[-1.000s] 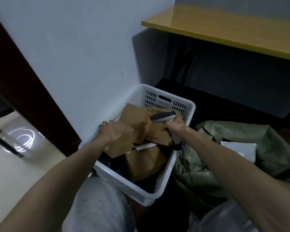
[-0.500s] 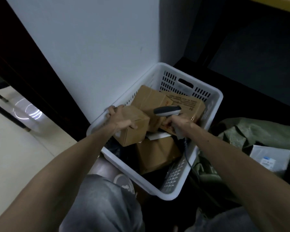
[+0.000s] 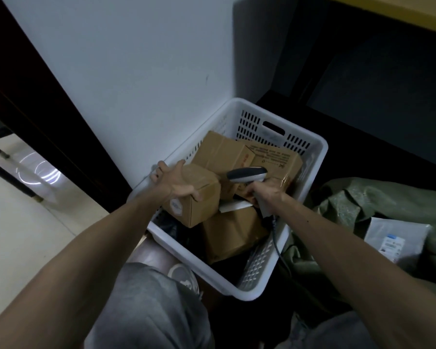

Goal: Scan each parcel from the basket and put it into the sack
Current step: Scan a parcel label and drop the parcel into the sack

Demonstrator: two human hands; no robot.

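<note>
- Grey shorts cover the knees at the bottom edge of the frame, with a pale shoe between the left knee and the basket.
- Both bare forearms run up from the lower corners towards the middle.
- The white slotted basket sits mid-frame, its left side against the wall.
- Inside it, nearest, lies a brown box, tilted, over dark contents I cannot make out.
- A flat white parcel shows just above that box, partly under the right hand.
- The green sack lies crumpled right of the basket, touching its right wall; a white mailer with a label rests in it near the right edge.
- The left hand grips the small box from above, thumb curled onto its near top edge and fingers spread over its far side, near the basket's left rim.
- The small box is tilted, at the left of the basket, above the other parcels; whether it rests on them I cannot tell.
- The right hand is wrapped round the handle of the scanner, whose grey head points left, just beside the small box.
- A cable drops from the handle along the basket's right wall.
- Two larger boxes lean at the back: a plain one and a printed one.
- Behind stands the white wall, a dark doorframe at left, and a yellow tabletop at upper right.
</note>
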